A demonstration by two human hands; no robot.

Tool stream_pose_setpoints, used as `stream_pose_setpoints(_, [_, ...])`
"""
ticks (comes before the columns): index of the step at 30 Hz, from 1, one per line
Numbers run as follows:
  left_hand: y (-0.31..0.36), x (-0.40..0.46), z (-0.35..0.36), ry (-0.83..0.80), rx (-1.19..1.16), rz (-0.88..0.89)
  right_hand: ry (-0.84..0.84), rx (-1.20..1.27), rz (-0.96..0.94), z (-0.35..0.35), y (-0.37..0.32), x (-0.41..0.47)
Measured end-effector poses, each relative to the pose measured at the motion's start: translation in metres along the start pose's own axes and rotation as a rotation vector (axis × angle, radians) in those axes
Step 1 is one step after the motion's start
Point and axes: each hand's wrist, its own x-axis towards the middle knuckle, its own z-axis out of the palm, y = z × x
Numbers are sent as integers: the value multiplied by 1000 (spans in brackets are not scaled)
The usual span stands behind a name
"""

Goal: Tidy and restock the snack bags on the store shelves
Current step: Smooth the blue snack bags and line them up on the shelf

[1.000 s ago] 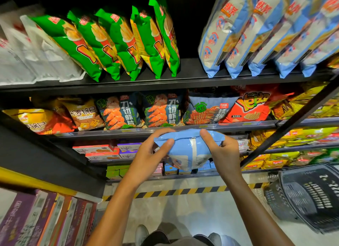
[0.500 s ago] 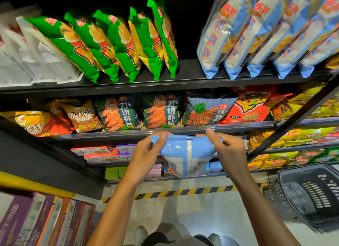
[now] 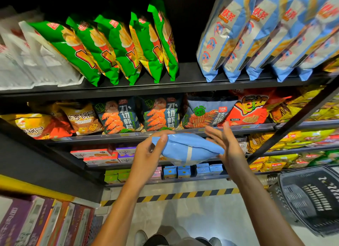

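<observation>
Puffy light-blue foil snack bag [image 3: 187,150] held below the top black metal shelf [image 3: 146,88].
Left hand [image 3: 148,154] pinches its end; right hand [image 3: 226,144], fingers spread, probably only cups it. Regrip before lifting beside the shelf's blue-and-white bags [image 3: 227,36].

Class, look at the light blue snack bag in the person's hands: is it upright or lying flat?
Lying flat. The light blue bag lies on its side, back seam facing the camera, left hand pinching one end, right hand open at the other.

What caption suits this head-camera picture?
Left hand grips a blue snack bag, open right hand steadying it, before stocked shelves.
</observation>
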Motion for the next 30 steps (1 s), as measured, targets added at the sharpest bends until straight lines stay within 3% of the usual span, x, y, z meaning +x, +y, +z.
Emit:
stream_pose_setpoints(2, [-3,-2,1,-15,12,72,-101,6,216,-3,0,3])
stream_pose_setpoints(4, [-5,-3,3,-72,40,177,-244,-39,302,-2,3,0])
stream_pose_setpoints(7, [-2,-2,0,-167,6,214,-306,-64,200,2,6,-4])
stream_pose_setpoints(12, [-3,4,-19,-194,-337,-17,-227,-27,14,-3,9,-4])
stream_pose_setpoints(15, [-7,21,-27,-237,-273,-230,-234,-96,-90,-4,4,-8])
stream_pose_setpoints(19, [-8,35,-24,-391,-204,-346,-286,-120,-198,-1,-8,-12])
stream_pose_setpoints(30, [73,69,-9,-299,-71,-25,-266,-162,-454,-2,-82,19])
